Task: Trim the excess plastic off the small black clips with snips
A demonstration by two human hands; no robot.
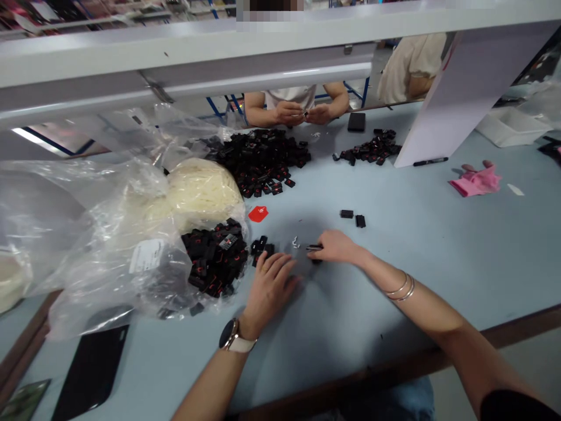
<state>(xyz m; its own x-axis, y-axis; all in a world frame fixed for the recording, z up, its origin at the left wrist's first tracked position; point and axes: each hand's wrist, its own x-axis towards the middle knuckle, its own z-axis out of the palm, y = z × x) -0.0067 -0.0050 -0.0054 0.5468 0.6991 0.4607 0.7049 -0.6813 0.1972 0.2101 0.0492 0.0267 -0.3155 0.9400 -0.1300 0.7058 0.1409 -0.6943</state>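
Black clip (314, 249) pinched in right hand (335, 245) fingers; left hand (268, 286) fingers spread flat

Far centre: a co-worker's hands (303, 112) worked beside a phone (356, 121).
Right: pink cloth (477, 182), black marker (430, 161).
Near left: dark tablet (90, 368).
Left: white bundle (202, 190) in plastic.
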